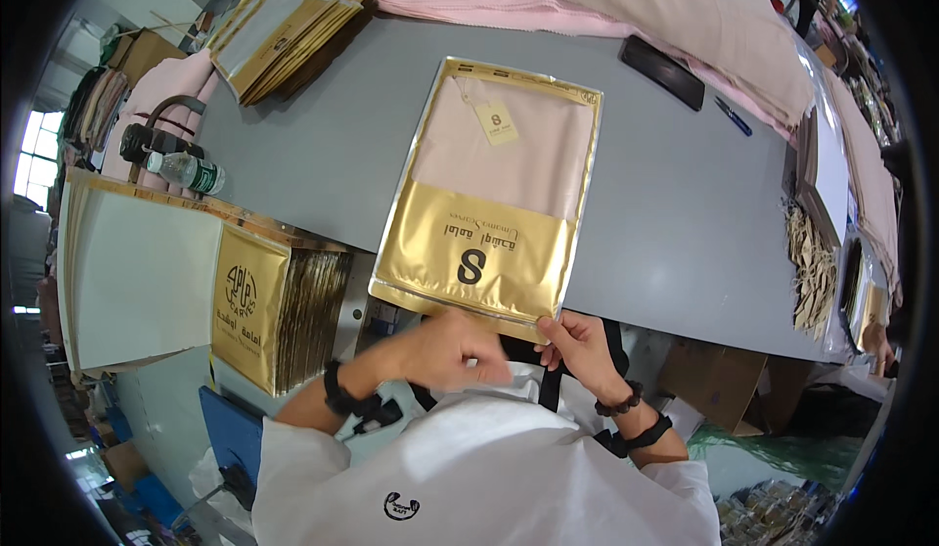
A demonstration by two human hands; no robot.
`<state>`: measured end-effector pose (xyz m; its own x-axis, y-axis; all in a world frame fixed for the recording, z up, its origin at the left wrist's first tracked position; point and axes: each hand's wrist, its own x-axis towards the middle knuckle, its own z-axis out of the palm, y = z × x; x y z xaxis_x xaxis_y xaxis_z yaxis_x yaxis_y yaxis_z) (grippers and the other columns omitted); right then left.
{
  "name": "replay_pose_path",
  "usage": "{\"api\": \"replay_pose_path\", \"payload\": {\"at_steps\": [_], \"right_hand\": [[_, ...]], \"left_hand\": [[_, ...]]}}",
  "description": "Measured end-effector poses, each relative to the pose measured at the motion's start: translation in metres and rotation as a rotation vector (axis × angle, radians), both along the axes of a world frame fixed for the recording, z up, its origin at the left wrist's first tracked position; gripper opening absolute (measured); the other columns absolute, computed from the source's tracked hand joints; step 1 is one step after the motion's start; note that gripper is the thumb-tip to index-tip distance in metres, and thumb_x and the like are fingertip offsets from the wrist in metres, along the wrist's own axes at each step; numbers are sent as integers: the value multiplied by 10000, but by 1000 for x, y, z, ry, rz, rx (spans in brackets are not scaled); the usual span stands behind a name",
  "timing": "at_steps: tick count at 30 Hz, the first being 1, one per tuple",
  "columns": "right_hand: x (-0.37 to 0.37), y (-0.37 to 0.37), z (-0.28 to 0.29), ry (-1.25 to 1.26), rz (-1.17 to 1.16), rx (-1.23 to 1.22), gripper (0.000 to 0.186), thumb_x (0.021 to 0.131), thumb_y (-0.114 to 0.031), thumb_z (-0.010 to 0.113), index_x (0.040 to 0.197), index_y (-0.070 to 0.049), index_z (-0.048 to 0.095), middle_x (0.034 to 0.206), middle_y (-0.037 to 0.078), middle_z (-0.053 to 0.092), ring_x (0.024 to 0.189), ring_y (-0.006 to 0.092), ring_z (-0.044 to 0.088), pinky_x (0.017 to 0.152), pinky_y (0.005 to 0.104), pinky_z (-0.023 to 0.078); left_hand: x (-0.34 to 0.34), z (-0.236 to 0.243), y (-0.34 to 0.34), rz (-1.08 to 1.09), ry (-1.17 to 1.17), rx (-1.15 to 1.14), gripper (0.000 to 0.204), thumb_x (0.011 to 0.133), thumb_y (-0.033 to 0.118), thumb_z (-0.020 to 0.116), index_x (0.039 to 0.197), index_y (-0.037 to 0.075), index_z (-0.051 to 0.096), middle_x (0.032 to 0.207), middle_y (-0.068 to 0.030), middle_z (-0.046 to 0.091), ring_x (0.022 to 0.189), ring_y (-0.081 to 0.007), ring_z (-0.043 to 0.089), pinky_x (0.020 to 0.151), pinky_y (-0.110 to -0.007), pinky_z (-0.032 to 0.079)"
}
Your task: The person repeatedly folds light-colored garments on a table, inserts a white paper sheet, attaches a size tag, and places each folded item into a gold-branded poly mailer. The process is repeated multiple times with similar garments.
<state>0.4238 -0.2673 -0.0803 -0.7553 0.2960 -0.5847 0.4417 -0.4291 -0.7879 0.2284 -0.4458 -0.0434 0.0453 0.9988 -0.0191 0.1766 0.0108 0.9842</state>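
Two hands, one gold-edged package [486,199] and the grey surface [675,223] that carries it. The package holds one pink cloth [543,155], seen through a clear window, and one pale tag [495,122]. Also on the surface: one black phone [663,72] and one blue pen [732,115], both toward 2 o'clock, and one pile of gold packages [284,37] toward 11 o'clock, too overlapped to count. One clear bottle [186,171] lies toward 9 o'clock. One row of upright gold packages [284,306], likewise uncountable, stands toward 8 o'clock.

The package lies flat, mostly at 11 o'clock from the right hand [581,348], whose thumb and fingers are closed on its near corner, at the package's 5 o'clock. From the left hand [452,350] it lies toward 12 to 1 o'clock. That hand is blurred beside the near edge, its fingers partly curled; whether it grips or touches anything cannot be told.

The long axis runs from about 12:30 to 6:30, the window end pointing away from the wearer, the solid gold end toward the wearer.
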Motion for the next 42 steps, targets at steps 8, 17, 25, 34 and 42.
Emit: {"api": "replay_pose_path", "payload": {"at_steps": [8, 17, 25, 34, 42], "right_hand": [[-17, -11, -6, 60, 270, -92, 388, 1060, -334, 671, 933, 22, 759, 766, 39, 726, 603, 39, 603, 529, 214, 493], [-25, -22, -12, 62, 218, -38, 363, 1060, -314, 675, 887, -4, 750, 753, 45, 733, 594, 57, 619, 539, 227, 505], [-27, -27, -2, 126, 146, 81, 388, 1055, -291, 682, 829, 21, 732, 679, 30, 699, 566, 46, 590, 508, 230, 474], [7, 9, 20, 135, 8, 166, 371, 1030, -194, 702, 719, 6, 695, 606, 36, 665, 516, 85, 629, 486, 236, 501], [-17, 23, 18, 280, -541, -142, 301, 1042, -179, 684, 1274, 6, 631, 1151, 81, 730, 1053, 161, 720, 879, 307, 598]], "left_hand": [[60, -64, -29, 770, -635, -249, 300, 1017, 228, 726, 1199, -10, 720, 1078, -30, 740, 933, -92, 637, 833, -281, 527], [58, -49, -8, 941, -519, -184, 245, 1019, 143, 694, 1200, -23, 708, 1122, -43, 731, 995, -108, 647, 901, -296, 521], [61, -42, -4, 971, -459, -155, 206, 1019, 147, 697, 1150, -8, 734, 1087, -38, 741, 994, -100, 649, 882, -287, 519], [-3, -44, -42, 1309, -747, -12, 213, 1020, 125, 687, 1134, -50, 729, 1092, -100, 755, 974, -171, 721, 896, -308, 565], [16, -44, -34, 794, -914, -222, 322, 1044, 187, 611, 1179, -88, 712, 1124, -191, 752, 982, -260, 731, 889, -389, 585]]}}
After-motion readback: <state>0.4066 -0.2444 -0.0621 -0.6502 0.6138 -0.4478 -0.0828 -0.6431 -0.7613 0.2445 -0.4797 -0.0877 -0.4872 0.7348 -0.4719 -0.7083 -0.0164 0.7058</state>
